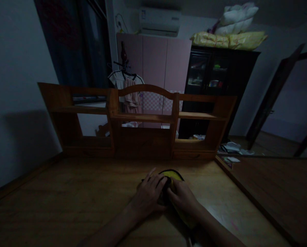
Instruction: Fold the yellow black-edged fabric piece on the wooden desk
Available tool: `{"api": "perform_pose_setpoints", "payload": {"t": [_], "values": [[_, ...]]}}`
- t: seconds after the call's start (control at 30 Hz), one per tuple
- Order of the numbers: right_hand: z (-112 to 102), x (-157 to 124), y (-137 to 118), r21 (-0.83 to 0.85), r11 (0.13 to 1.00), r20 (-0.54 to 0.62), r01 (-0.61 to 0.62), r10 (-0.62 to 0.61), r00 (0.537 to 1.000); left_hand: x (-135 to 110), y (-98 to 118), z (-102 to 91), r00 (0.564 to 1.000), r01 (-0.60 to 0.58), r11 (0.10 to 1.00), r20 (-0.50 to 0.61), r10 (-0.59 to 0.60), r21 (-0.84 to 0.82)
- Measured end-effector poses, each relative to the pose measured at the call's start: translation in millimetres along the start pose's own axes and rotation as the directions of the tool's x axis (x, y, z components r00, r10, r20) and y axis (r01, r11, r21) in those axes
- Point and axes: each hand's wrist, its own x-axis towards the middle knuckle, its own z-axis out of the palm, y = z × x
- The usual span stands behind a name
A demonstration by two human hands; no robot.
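A yellow cloth with a dark edge (pixel 174 175) lies on the wooden desk (pixel 73 199), near its middle. Both of my hands rest on the cloth, side by side. My left hand (pixel 150 193) covers its left part, fingers curled over a dark fold, one finger stretched forward. My right hand (pixel 183 197) presses on the right part, fingers bent onto the fabric. More yellow cloth shows under my right wrist. The room is dim.
A wooden shelf unit (pixel 143 118) stands at the desk's back edge. Behind it are a pink wardrobe (pixel 166 65), clothes on hangers (pixel 129 91) and a dark cabinet (pixel 212 79) with bedding on top. A wall runs along the left; papers lie at right (pixel 233 148).
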Motion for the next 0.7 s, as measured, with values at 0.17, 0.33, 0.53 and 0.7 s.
{"api": "perform_pose_setpoints", "payload": {"t": [0.17, 0.33, 0.53, 0.7], "values": [[5, 0, 6, -0.036, 0.999, -0.001, 0.019, -0.019, 1.0, 1, 0, -1.8, 1.0, 0.004, 1.0, -0.013, -0.004, -0.001], [7, 1, 12, -0.064, 0.998, 0.01, 0.005, -0.004, 1.0, 2, 0, -2.9, 1.0, 0.002, 1.0, -0.017, -0.003, -0.007], [7, 1, 13, -0.028, 0.999, 0.028, 0.047, -0.046, 0.999, 2, 0, -4.7, 0.999, -0.007, 1.0, -0.034, 0.007, -0.014], [7, 0, 9, -0.075, 0.993, 0.019, 0.09, -0.089, 0.996, 1, -1, -2.3, 0.999, -0.01, 1.0, -0.045, 0.009, -0.011]]}}
